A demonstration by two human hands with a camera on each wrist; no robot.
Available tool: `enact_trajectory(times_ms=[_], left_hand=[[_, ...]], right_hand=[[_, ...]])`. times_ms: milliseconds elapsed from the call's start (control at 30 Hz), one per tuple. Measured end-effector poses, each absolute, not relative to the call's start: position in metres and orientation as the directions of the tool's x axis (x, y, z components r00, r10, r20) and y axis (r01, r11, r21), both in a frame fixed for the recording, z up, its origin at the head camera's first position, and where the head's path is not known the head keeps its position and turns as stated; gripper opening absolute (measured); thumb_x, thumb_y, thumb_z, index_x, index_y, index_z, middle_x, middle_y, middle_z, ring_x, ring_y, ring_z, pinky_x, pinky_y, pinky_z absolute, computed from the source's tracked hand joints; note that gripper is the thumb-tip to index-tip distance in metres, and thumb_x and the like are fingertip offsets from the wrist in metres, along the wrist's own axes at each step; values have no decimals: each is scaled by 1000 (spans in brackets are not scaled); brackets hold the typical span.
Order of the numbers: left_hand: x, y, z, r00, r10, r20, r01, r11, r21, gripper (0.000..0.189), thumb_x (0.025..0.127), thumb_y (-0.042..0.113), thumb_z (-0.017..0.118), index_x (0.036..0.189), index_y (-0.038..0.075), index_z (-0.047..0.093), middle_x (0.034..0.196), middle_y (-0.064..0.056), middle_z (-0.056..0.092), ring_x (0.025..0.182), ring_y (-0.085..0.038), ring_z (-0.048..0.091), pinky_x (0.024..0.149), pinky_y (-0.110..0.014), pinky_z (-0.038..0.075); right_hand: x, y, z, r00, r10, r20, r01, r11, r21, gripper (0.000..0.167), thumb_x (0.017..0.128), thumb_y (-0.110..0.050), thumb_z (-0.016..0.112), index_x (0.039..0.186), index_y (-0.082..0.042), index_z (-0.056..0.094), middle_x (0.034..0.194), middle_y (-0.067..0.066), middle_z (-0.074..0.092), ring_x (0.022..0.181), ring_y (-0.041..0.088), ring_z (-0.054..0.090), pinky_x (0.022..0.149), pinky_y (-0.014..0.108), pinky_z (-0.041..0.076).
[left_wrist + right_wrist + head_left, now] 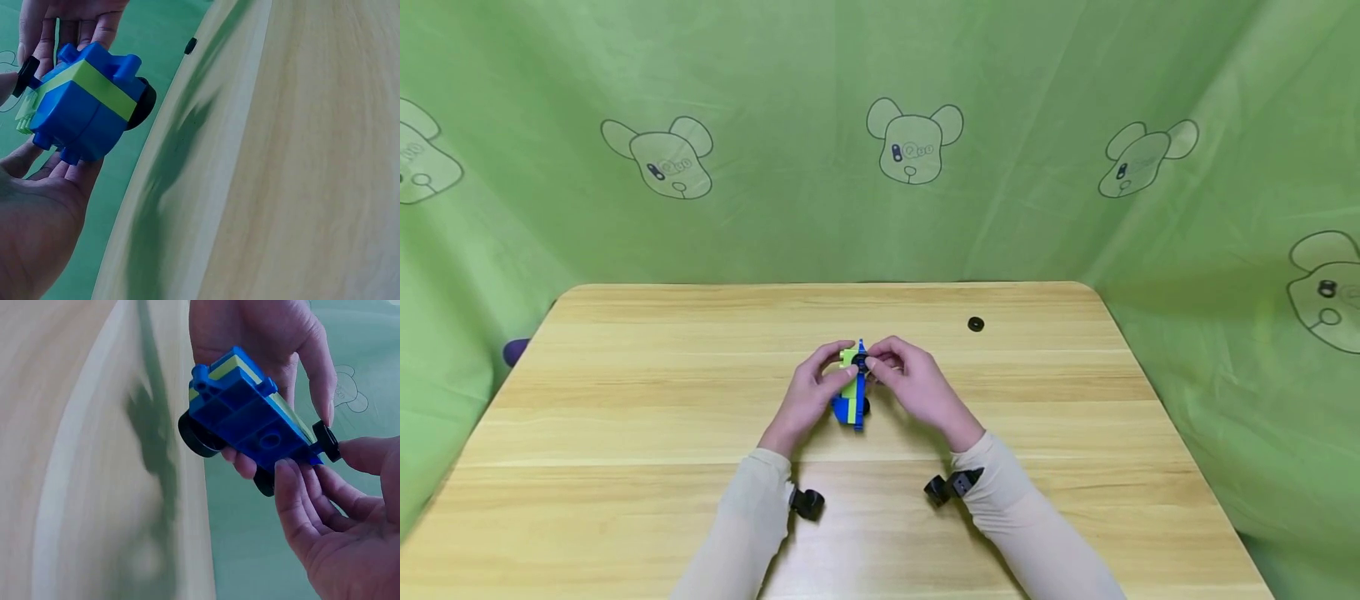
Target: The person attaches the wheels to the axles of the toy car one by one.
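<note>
Now the left hand (pixel 808 387) curls its fingers round the toy car (pixel 250 415), held above the middle of the worktop (pixel 625 417). The right hand (pixel 917 387) pinches the car, thumb against a wheel (pixel 326 441). Towards the worktop's far right corner lies a black tyre (pixel 976 324).

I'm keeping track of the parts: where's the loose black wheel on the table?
In the head view, the loose black wheel lies on the table toward its far edge, right of centre, beyond the right hand.
</note>
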State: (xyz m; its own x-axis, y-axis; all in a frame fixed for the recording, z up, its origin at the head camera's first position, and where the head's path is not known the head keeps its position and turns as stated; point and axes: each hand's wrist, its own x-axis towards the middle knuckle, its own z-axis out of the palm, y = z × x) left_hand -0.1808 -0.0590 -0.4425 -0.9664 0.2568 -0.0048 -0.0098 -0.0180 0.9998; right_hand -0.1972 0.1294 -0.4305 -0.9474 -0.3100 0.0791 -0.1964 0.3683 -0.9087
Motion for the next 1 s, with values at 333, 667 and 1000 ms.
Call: enact_trajectory(times_ms=[333,667,1000], left_hand=[[-188,-58,-456,-971,236,-26,-31,-16,999,52,98,18,63,145,3,46,146,-20,43,127,-33,49,104,-38,43],[-194,-56,-472,-976,218,9,3,-31,1000,52,97,25,64,142,5,49,144,-16,47,124,-32,53,104,-39,43],[-193,-53,-472,-976,215,45,39,-32,999,46,97,21,64,140,6,52,142,-18,49,116,-30,60,97,-38,49]], right_hand=[[-201,130,-435,-939,-343,14,-84,190,-978,21,99,-4,56,115,8,61,96,16,69,95,45,64,86,54,53],[-203,131,-438,-929,-370,8,-55,119,-991,23,100,-5,55,116,12,58,102,21,67,90,32,67,88,51,53],[-205,129,-438,-936,-352,11,-58,122,-991,18,98,-1,56,111,12,58,98,19,66,88,35,66,85,48,55]])
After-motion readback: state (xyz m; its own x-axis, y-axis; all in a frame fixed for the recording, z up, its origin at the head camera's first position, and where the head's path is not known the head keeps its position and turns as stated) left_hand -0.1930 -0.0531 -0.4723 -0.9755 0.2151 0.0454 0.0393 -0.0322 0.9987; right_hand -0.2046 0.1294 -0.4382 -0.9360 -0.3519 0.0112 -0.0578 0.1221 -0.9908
